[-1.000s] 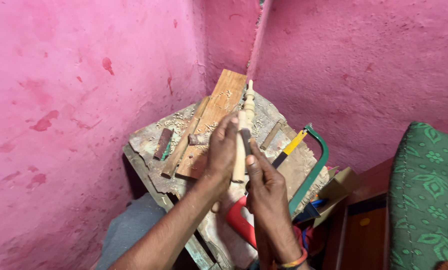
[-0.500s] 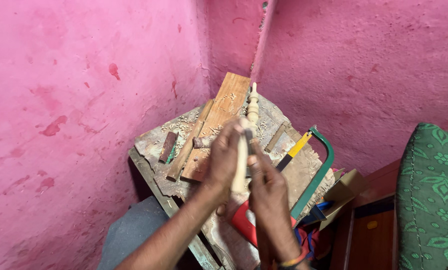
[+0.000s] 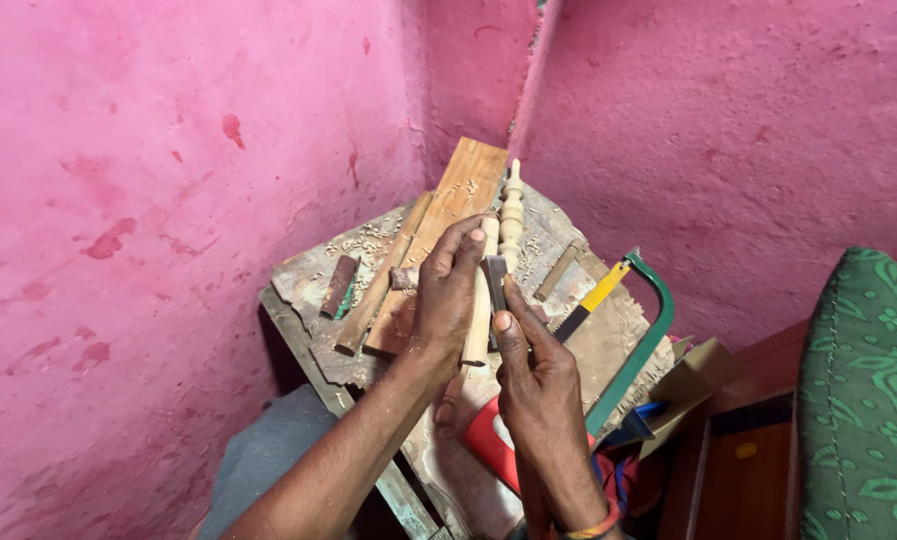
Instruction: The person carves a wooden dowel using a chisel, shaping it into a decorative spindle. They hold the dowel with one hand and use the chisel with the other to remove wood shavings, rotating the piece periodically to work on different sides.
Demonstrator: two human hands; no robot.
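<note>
Against the pink wall (image 3: 138, 200) stands a worn wooden bench (image 3: 303, 290) strewn with shavings. At its left edge lies a short dark wood block (image 3: 339, 285), then a round wooden stick (image 3: 380, 280) lying slantwise, just beside a flat plank (image 3: 446, 225) that runs up toward the corner. Over the middle of the bench the left hand (image 3: 446, 295) is clenched around a pale turned wooden spindle (image 3: 509, 215), whose beaded upper end rises clear above the fingers while its lower end shows below the palm. Just to the right, the right hand (image 3: 533, 375) grips a flat metal blade (image 3: 495, 285), its thumb along it, pressing it against the spindle's shaft. Beneath the right wrist lies a red handle (image 3: 483, 440). Further right a green-framed hacksaw (image 3: 640, 350) with a yellow blade rests on the bench, and a green patterned cushion (image 3: 863, 400) sits at the far right.
</note>
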